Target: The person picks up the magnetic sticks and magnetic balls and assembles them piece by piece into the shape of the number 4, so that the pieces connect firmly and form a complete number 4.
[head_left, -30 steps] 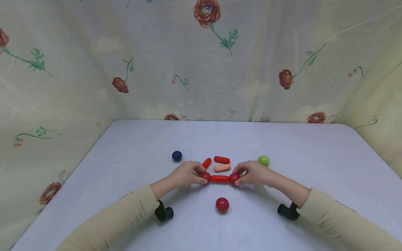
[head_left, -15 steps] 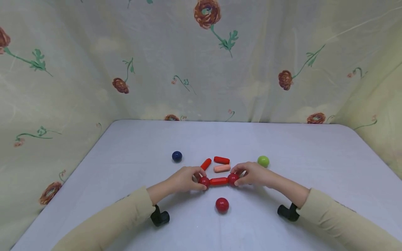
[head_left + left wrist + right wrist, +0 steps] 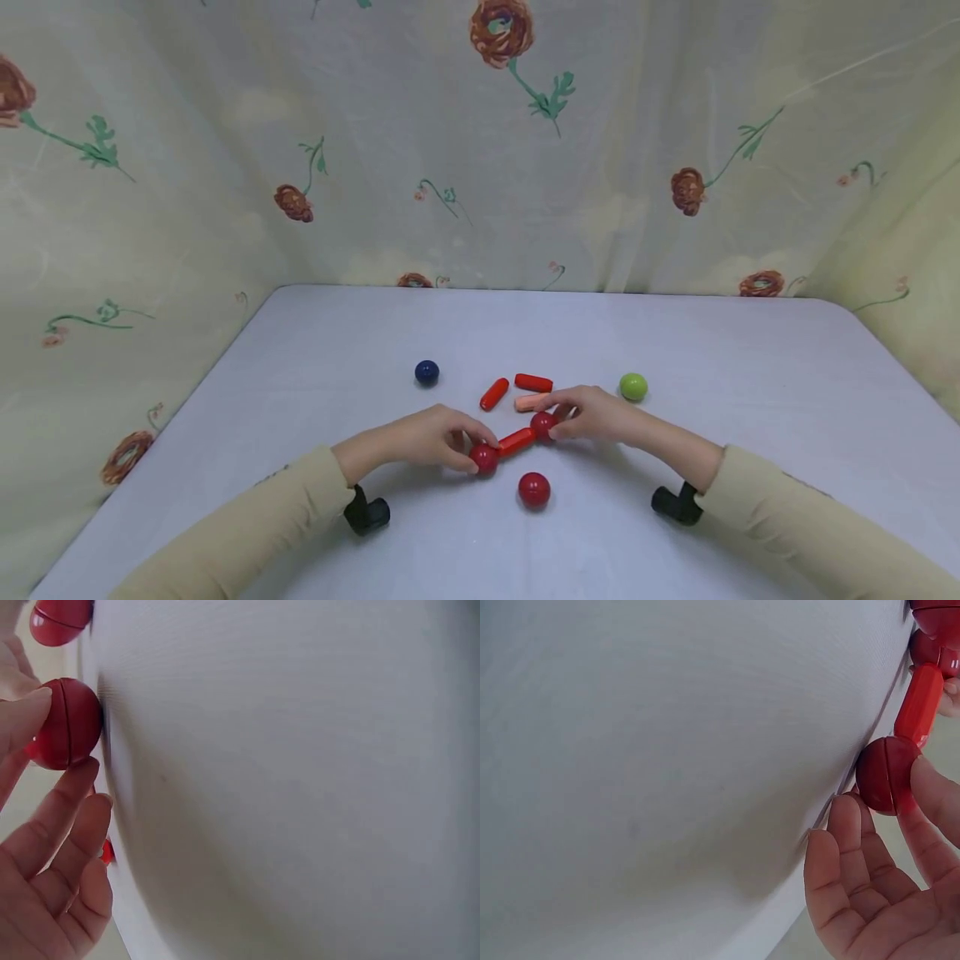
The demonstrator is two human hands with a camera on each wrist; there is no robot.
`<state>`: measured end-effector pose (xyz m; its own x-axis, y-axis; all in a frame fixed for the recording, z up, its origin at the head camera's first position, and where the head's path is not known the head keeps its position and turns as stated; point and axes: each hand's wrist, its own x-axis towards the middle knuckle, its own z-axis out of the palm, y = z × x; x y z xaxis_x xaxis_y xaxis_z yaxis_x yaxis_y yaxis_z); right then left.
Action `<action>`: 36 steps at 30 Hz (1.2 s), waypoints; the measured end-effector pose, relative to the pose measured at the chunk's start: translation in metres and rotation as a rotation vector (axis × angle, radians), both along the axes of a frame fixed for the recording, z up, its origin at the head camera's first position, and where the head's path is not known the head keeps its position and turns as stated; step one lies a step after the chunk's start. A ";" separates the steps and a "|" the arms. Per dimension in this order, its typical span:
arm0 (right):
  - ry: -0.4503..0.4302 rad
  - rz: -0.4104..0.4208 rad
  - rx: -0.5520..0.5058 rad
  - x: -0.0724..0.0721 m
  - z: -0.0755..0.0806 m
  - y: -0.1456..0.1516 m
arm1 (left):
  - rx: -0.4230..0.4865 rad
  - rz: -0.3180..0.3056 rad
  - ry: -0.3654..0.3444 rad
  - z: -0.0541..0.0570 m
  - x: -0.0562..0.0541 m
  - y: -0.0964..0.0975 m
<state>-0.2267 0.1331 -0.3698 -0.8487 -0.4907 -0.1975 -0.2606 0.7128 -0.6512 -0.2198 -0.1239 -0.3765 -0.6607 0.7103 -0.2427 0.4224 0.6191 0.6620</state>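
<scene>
My left hand (image 3: pixel 438 435) pinches a glossy red ball (image 3: pixel 483 460) between thumb and fingertip; the left wrist view shows a seam line round this ball (image 3: pixel 71 724). A second red ball (image 3: pixel 542 426) is pinched by my right hand (image 3: pixel 592 412), its remaining fingers loosely bent in the right wrist view. Between the two balls lies a bright red faceted rod (image 3: pixel 517 442), each end meeting a ball. The row slants, with the left ball nearer the front. Just in front of it, a third red ball (image 3: pixel 534 491) rests alone on the white table (image 3: pixel 712 358).
Behind the hands lie two red rods, one slanted (image 3: pixel 494 394) and one crosswise (image 3: pixel 533 382), plus a peach rod (image 3: pixel 527 403) partly covered by the right fingers. A dark blue ball (image 3: pixel 427 372) stands back left, a green ball (image 3: pixel 633 387) back right. Flowered cloth (image 3: pixel 375 150) hangs behind.
The red rod with its two balls has turned from level to slanted. My left hand came toward the front and slightly left; my right hand shifted a little left.
</scene>
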 end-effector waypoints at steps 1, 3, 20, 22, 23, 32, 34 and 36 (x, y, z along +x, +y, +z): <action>-0.001 0.003 -0.007 0.000 0.000 0.000 | -0.004 -0.011 0.002 0.000 0.000 0.000; 0.001 0.011 -0.018 -0.001 -0.001 0.000 | -0.007 -0.027 0.004 0.000 -0.001 0.001; -0.009 -0.063 0.026 -0.016 0.003 0.012 | -0.064 -0.048 0.037 0.004 0.018 0.004; -0.014 -0.072 0.034 -0.019 0.003 0.010 | -0.080 -0.043 0.062 0.005 0.021 0.004; -0.015 -0.074 0.037 -0.021 0.002 0.009 | -0.088 -0.037 0.074 0.006 0.023 0.004; -0.047 -0.110 0.051 -0.032 -0.003 -0.003 | -0.090 0.011 0.127 0.004 0.029 0.006; -0.047 -0.122 0.060 -0.033 -0.004 -0.005 | -0.089 0.011 0.133 0.003 0.029 0.006; -0.043 -0.130 0.065 -0.033 -0.004 -0.007 | -0.085 0.011 0.138 0.003 0.030 0.005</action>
